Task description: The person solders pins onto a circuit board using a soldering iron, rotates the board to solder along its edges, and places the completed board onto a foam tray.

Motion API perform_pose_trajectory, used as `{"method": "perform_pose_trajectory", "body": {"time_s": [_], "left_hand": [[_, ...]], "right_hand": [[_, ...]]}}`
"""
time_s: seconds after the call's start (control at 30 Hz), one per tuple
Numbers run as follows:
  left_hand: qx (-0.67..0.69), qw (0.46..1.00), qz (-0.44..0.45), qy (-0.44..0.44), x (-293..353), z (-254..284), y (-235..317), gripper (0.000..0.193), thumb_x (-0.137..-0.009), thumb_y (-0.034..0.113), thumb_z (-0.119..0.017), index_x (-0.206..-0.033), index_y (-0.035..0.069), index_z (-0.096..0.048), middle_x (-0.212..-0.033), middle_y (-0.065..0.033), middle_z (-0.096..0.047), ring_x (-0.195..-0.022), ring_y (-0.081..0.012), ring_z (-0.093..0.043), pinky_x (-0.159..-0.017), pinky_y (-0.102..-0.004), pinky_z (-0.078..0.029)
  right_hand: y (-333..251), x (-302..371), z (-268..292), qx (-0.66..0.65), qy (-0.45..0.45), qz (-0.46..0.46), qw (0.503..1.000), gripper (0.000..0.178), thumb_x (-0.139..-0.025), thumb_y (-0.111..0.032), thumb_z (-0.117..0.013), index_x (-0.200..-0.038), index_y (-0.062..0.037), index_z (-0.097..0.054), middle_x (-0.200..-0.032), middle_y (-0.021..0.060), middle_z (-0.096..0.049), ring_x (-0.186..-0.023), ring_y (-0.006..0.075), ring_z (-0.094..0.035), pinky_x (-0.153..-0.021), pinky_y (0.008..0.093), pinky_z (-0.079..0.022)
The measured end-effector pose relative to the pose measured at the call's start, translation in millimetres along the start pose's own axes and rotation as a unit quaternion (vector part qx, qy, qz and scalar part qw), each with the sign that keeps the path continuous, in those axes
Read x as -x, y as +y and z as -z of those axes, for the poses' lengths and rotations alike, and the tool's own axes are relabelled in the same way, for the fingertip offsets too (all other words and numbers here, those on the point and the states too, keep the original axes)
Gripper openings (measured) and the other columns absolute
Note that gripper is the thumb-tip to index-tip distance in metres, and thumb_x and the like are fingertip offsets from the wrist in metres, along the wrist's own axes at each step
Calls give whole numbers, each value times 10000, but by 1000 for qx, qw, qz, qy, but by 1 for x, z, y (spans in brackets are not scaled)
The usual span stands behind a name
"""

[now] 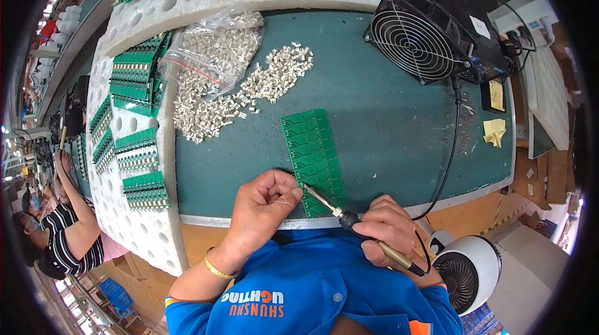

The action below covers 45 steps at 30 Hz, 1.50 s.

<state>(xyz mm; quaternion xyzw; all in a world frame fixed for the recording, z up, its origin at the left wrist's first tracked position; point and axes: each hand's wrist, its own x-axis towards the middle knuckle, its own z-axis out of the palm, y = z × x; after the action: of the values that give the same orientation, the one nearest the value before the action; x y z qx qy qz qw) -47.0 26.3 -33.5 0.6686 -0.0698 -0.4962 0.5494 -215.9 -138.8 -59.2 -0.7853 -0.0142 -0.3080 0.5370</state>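
A green panel of joined circuit boards (312,147) lies near the front edge of the bench. My right hand (390,229) grips a soldering iron (347,217) by its handle, and the metal tip meets the left edge of the panel in its lower half. My left hand (259,207) is closed at that same edge, thumb and forefinger pinched on a thin, pale solder wire (285,202). Its fingers hide the wire's end and part of the panel's edge. Whether they also touch the panel, I cannot tell.
Beyond the panel are a heap of small white connectors (206,113) and a plastic bag (215,48) of more. White foam (134,235) with green boards borders the left. A black fan (412,38), cable (454,147) and yellow sponge (494,132) are right. A co-worker (75,235) sits left.
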Motion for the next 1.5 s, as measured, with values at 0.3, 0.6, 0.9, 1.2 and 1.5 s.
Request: {"method": "perform_pose_trajectory", "body": {"time_s": [0.3,0.6,0.9,1.2,1.5], "left_hand": [[3,1000,-8,6,-1,-1,-2,39,-905,23,-607,-933,26,-580,-844,34,-615,-767,-17,-547,-687,-172,-433],[22,1000,-12,18,0,-3,-1,34,-896,18,-616,-921,28,-595,-844,33,-625,-759,-19,-546,-687,-175,-435],[17,1000,-9,24,0,-4,0,34,-895,28,-623,-923,28,-604,-843,39,-622,-757,-18,-542,-685,-177,-432],[26,999,-7,18,0,-4,-1,33,-898,29,-623,-922,31,-600,-844,42,-618,-764,-14,-542,-685,-167,-429],[17,999,-23,20,0,-2,-4,50,-900,27,-619,-947,22,-603,-862,18,-639,-774,-25,-558,-698,-172,-441]], "right_hand": [[0,1,2,5,-8,-12,1000,212,-773,-112,-694,-957,-9,-669,-739,102,-610,-597,232,-565,-572,349,-466],[-2,-1,2,10,-9,-15,1000,224,-724,-53,-695,-942,-12,-669,-753,111,-622,-616,238,-588,-580,356,-476],[-2,-2,3,9,-16,-23,1000,220,-717,-37,-693,-934,-21,-664,-749,107,-620,-622,237,-591,-583,357,-481],[-1,4,4,-3,15,-22,1000,173,-790,-89,-674,-941,-8,-652,-746,117,-615,-617,242,-584,-585,362,-479],[1,15,8,-14,94,-22,995,244,-930,-235,-581,-999,-3,-610,-777,114,-588,-625,233,-545,-579,368,-458]]}}
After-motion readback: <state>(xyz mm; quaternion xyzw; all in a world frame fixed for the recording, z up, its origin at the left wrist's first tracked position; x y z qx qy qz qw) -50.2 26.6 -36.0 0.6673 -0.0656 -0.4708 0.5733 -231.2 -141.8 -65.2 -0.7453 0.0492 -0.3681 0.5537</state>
